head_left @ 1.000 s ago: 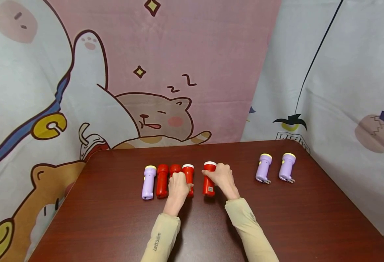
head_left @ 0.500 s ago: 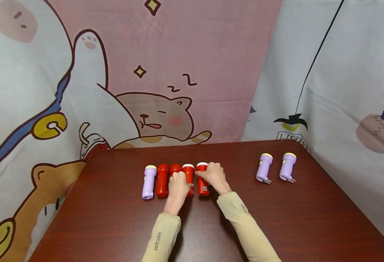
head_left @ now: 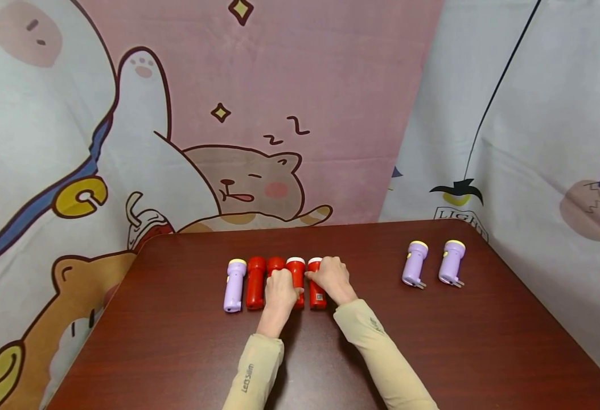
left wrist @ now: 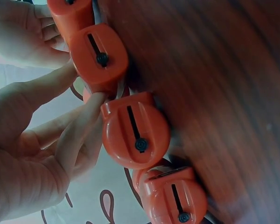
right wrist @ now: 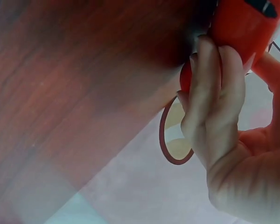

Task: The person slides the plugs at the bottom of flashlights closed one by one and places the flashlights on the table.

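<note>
Five flashlights lie side by side on the dark wooden table (head_left: 433,341): a purple one (head_left: 234,285) at the left end, then several red ones. My left hand (head_left: 281,283) grips the third flashlight in the row, a red one (head_left: 274,264), and covers most of it. In the left wrist view its fingers (left wrist: 79,130) lie against that flashlight's butt end (left wrist: 136,135). My right hand (head_left: 327,274) holds the rightmost red flashlight (head_left: 317,293) against its red neighbour (head_left: 296,272). In the right wrist view its fingers (right wrist: 214,93) curl round the red body (right wrist: 242,23).
Two more purple flashlights (head_left: 414,263) (head_left: 451,262) lie apart at the right of the table, their plug pins toward me. Cartoon-print cloth hangs behind and to the right. Bare wood stretches along the near side and the left.
My right hand has slid its red flashlight leftward until it sits against the row. The left hand has stayed where it was.
</note>
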{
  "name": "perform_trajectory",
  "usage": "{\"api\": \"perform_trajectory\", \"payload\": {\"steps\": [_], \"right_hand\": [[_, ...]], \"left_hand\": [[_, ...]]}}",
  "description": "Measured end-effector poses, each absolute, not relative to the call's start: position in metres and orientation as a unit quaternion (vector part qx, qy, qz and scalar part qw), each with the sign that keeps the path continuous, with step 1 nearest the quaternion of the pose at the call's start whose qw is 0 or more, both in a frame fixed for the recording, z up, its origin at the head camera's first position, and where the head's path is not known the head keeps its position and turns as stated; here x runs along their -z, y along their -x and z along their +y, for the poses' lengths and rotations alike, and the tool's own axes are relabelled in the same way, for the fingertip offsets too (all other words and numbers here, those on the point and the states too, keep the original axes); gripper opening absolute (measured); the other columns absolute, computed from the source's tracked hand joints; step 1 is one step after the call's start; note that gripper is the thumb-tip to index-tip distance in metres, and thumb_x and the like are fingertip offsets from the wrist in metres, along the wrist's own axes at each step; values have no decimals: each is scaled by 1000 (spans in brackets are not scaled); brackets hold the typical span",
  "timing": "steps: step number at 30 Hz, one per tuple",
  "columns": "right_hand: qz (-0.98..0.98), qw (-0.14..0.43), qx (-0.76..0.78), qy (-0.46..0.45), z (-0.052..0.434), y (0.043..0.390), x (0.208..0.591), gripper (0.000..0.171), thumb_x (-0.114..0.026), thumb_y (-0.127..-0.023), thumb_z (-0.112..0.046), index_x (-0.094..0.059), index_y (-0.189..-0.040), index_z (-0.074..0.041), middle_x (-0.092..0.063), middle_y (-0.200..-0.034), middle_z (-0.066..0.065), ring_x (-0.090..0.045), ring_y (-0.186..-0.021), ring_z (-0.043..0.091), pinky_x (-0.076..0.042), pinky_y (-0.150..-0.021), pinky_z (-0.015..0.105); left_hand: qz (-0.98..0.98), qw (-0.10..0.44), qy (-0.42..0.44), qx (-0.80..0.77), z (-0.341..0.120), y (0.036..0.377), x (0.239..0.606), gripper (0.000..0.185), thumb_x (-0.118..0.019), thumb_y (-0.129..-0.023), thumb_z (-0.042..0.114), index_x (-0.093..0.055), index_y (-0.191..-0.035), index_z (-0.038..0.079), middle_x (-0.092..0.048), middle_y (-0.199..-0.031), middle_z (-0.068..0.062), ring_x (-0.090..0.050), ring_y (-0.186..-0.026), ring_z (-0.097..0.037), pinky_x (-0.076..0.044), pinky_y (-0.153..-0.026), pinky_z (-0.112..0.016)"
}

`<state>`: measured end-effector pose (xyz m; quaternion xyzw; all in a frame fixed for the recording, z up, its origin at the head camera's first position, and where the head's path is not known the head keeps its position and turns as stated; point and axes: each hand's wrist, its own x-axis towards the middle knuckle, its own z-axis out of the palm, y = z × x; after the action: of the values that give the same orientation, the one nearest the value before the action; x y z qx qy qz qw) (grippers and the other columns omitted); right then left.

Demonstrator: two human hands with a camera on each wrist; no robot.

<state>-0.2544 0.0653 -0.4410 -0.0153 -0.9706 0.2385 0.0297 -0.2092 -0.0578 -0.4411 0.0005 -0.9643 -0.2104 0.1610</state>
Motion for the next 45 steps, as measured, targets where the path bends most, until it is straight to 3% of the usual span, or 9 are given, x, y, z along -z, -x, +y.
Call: {"api": "perform_trajectory", "payload": {"steps": [10, 19, 24, 33, 39, 45], "right_hand": [[-976, 48, -213, 6, 61, 251, 440, 40, -78, -73, -41, -68, -76, -2, -65, -72, 15, -66, -68, 34, -54, -59, 42], [-979, 50, -199, 11, 64, 250, 436, 46, -75, -75, -48, -67, -74, -3, -63, -69, 13, -64, -63, 32, -53, -56, 40], [-979, 71, -188, 17, 74, 255, 434, 47, -73, -78, -46, -65, -78, 1, -66, -78, 20, -66, -70, 38, -53, -57, 44], [-975, 138, -168, 49, 128, 269, 427, 53, -66, -84, -42, -60, -98, 9, -66, -91, 30, -65, -78, 47, -53, -63, 53], [-967, 177, -161, 89, 178, 276, 417, 53, -65, -85, -34, -55, -107, 13, -58, -103, 34, -57, -96, 52, -48, -74, 59], [-966, 144, -161, 145, 225, 278, 414, 62, -60, -87, -30, -44, -119, 21, -44, -118, 42, -44, -108, 57, -44, -80, 62]], "left_hand": [[-961, 171, 4, 215, -58, 207, 443, 32, -88, -62, 16, -65, -72, -4, -65, -68, -21, -63, -60, -38, -53, -55, -41], [-961, 166, -1, 221, -59, 207, 443, 33, -88, -61, 16, -65, -73, -4, -65, -69, -21, -64, -61, -39, -53, -55, -41], [-963, 162, -2, 218, -59, 208, 443, 33, -88, -61, 17, -66, -74, -5, -66, -69, -21, -64, -61, -39, -53, -55, -41], [-961, 153, -8, 232, -60, 208, 441, 29, -87, -63, 15, -67, -70, -4, -65, -69, -22, -63, -61, -39, -53, -56, -43], [-961, 157, 0, 228, -59, 207, 441, 30, -87, -64, 16, -66, -70, -5, -64, -67, -21, -63, -61, -38, -53, -56, -41], [-961, 158, 2, 227, -59, 207, 441, 29, -87, -64, 16, -66, -68, -4, -63, -65, -19, -62, -58, -36, -52, -53, -40]]}}
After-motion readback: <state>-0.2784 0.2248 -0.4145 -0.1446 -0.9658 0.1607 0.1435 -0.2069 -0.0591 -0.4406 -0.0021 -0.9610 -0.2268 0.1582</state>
